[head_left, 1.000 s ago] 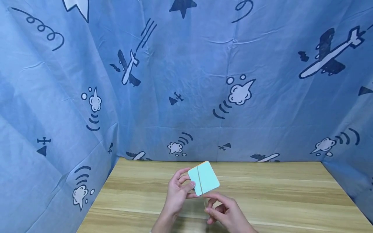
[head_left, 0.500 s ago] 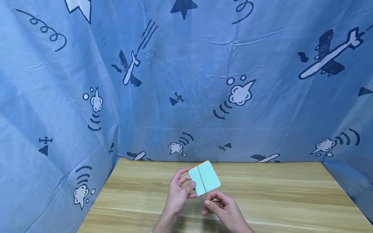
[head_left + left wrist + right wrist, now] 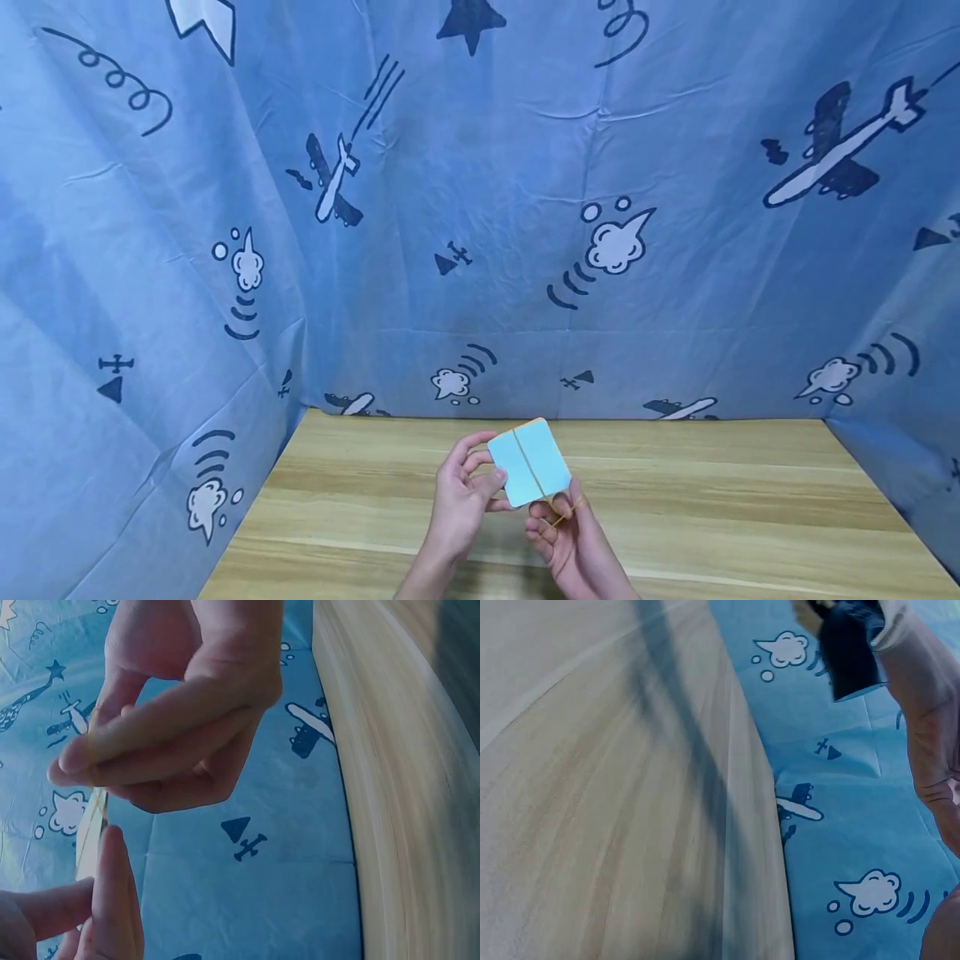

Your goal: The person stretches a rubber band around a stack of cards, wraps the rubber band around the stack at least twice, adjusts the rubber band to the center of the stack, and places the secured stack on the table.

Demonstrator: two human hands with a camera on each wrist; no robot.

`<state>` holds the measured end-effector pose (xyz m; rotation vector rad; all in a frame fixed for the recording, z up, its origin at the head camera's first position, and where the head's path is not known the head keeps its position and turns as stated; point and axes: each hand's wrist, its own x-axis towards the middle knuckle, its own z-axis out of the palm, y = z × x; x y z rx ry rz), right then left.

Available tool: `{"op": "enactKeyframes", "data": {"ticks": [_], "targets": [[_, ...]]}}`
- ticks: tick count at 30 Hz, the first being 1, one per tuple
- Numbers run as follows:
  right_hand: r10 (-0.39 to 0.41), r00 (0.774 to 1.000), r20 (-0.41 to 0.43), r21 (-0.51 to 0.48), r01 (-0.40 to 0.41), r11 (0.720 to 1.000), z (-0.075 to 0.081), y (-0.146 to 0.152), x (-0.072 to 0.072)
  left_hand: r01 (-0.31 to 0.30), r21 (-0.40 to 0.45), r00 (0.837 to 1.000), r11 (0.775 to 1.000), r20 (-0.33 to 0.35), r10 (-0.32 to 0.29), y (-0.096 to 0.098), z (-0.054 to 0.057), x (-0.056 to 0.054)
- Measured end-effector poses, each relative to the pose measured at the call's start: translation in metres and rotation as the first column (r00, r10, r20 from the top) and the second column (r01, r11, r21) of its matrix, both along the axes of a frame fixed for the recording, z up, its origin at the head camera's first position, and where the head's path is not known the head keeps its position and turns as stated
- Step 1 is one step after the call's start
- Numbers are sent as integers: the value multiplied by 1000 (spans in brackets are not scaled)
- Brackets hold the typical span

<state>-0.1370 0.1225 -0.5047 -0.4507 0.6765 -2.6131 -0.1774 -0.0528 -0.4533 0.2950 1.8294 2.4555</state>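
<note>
My left hand [image 3: 459, 508] grips a pale blue-green stack of square cards [image 3: 531, 462] with rounded corners, its thumb on the front face and its fingers behind. An orange sliver shows along the stack's top edge. One strand of a rubber band [image 3: 528, 457] crosses the front face. Below the cards' lower edge, the band is stretched out and looped over the curled fingers of my right hand [image 3: 573, 533]. In the left wrist view, the cards [image 3: 88, 840] stand edge-on, the left hand [image 3: 112, 907] below and the right hand [image 3: 187, 727] above.
A wood-grain table [image 3: 712, 500] lies below the hands. Blue patterned curtain [image 3: 480, 208] closes off its back and sides. In the right wrist view a dark device [image 3: 851, 656] is strapped on a wrist at upper right.
The right hand has turned and its fingers now spread the rubber band below the cards; earlier it pinched the band. The band's strand slants more across the face. The left hand stays nearly still.
</note>
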Motion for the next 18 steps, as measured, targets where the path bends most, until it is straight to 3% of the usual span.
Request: {"op": "enactKeyframes", "data": {"ticks": [4,8,12,18], "targets": [[98,990,100,-103,-87,991,1,4,-4,41,-19,999,999,-33,-41,-3,1,0],[127,969,211,-138,-100,985,5,7,-4,99,-40,994,994,-52,-101,-6,1,0],[113,973,201,-68,-101,993,6,8,-5,139,-87,986,986,-85,-146,-9,0,0],[48,974,222,77,-67,995,10,6,-4,153,-149,977,977,-125,-172,-11,0,2]]}}
